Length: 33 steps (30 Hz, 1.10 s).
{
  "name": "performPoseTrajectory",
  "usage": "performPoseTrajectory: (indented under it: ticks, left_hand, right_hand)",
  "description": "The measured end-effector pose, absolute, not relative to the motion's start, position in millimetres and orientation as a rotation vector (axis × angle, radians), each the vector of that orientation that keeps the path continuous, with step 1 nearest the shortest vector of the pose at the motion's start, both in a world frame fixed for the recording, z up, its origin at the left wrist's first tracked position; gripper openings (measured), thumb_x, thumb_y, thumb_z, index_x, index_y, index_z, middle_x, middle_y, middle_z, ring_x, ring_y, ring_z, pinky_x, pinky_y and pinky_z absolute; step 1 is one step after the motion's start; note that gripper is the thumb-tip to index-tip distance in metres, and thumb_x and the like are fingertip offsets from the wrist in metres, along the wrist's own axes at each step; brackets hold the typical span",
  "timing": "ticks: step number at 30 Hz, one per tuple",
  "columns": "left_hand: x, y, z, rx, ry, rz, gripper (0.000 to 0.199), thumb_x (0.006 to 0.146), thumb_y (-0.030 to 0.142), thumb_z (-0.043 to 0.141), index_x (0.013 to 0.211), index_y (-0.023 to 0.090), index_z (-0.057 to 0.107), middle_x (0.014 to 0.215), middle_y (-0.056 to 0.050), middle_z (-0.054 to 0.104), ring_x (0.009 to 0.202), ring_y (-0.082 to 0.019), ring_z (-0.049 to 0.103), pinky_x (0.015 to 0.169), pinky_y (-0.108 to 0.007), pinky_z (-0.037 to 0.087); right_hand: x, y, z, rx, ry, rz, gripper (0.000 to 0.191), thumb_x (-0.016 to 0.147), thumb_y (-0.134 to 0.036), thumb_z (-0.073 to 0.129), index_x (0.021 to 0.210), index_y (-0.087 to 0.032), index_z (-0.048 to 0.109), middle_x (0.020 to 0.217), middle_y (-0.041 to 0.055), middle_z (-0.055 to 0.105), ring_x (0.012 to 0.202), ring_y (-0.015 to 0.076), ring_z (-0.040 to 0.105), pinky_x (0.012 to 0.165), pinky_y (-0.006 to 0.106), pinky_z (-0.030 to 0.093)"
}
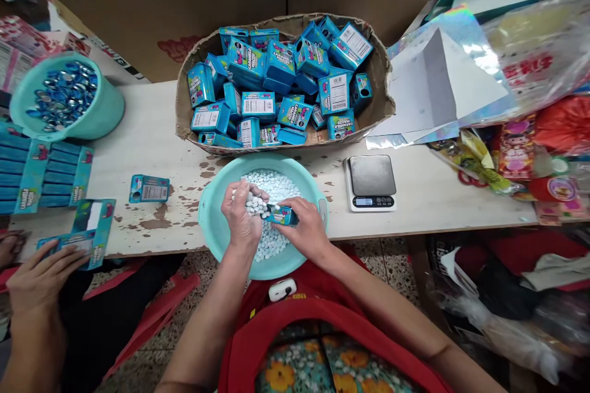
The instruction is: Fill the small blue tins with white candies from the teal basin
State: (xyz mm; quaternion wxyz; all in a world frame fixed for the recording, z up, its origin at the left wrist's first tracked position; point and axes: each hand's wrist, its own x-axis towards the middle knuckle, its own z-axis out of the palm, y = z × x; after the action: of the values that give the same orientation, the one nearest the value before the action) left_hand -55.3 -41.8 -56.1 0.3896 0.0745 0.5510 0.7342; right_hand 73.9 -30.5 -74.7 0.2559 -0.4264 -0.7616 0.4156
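Observation:
A wide turquoise basin [214,227] in front of me holds a heap of small white candies [276,181]. Above it my left hand [242,218] is cupped around a pile of the candies, close to the mouth of a small blue candy box [282,215]. My right hand [306,224] grips that box from the right, and the box lies tilted on its side with its opening toward the left palm. Candies show right at the opening; how full the box is inside is hidden.
A cardboard box [184,126] full of blue candy boxes stands behind the basin. At right sits a digital scale [372,178]. One blue box [150,188] lies at left, near a bucket [108,107] of shiny lids. A co-worker's hand [43,276] touches a blue display carton [99,236].

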Motion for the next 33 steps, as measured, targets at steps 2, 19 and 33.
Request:
performPoseTrajectory:
  ticks: [2, 19, 33]
  left_hand:
    - [-53, -41, -55, 0.198, 1.426, 1.852, 0.023, 0.077, 0.033, 0.064, 0.069, 0.017, 0.05, 0.065, 0.002, 0.055, 0.053, -0.011, 0.057, 0.053, -0.025, 0.046]
    - [-39, -35, -44, 0.184, 1.444, 1.841, 0.024, 0.078, 0.034, 0.065, 0.068, 0.016, 0.051, 0.061, 0.002, 0.05, 0.056, -0.01, 0.052, 0.051, -0.022, 0.042]
    - [-29, -32, -34, 0.357, 1.528, 1.83, 0.031, 0.08, 0.038, 0.064, 0.065, 0.017, 0.047, 0.053, 0.005, 0.045, 0.042, -0.005, 0.04, 0.038, -0.017, 0.027]
  right_hand:
    - [76, -30, -75, -1.152, -2.045, 1.126, 0.03, 0.071, -0.023, 0.074, 0.098, -0.023, 0.06, 0.098, 0.0042, 0.067, 0.095, 0.0241, 0.06, 0.083, 0.038, 0.043]
    - [88, -27, -66, -1.168, -1.944, 1.159, 0.03, 0.07, -0.026, 0.075, 0.097, -0.024, 0.063, 0.097, 0.0037, 0.067, 0.095, 0.0237, 0.062, 0.084, 0.038, 0.044]
    - [88, -26, -64, -1.123, -1.884, 1.186, 0.033, 0.067, -0.022, 0.076, 0.098, -0.025, 0.063, 0.096, 0.0032, 0.067, 0.095, 0.0228, 0.061, 0.085, 0.037, 0.046]
